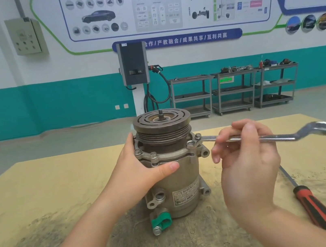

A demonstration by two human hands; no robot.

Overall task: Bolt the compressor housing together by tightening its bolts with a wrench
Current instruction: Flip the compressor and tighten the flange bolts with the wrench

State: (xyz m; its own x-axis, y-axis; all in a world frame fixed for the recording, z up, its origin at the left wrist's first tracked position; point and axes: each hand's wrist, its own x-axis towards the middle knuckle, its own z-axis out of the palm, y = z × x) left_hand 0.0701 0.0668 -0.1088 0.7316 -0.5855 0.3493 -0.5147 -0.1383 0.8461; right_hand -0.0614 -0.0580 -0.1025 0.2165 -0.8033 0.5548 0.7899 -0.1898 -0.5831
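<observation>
The grey compressor (178, 185) stands upright in the middle of the table, its grooved pulley (162, 124) on top. Several bolts ring its upper flange; one (153, 154) faces me. My left hand (141, 169) wraps around the housing's left side just below the flange, thumb across the front. A chrome double-ended wrench (277, 136) lies level to the right, its near end seated on a bolt (197, 136) at the flange's right. My right hand (246, 157) holds the wrench shank with curled fingers.
A red-and-black screwdriver (318, 209) lies on the tan table (43, 206) at the right, close to my right forearm. Dark grit is scattered over the table's front. Grey shelf carts (236, 90) and a wall charger (133, 64) stand far behind.
</observation>
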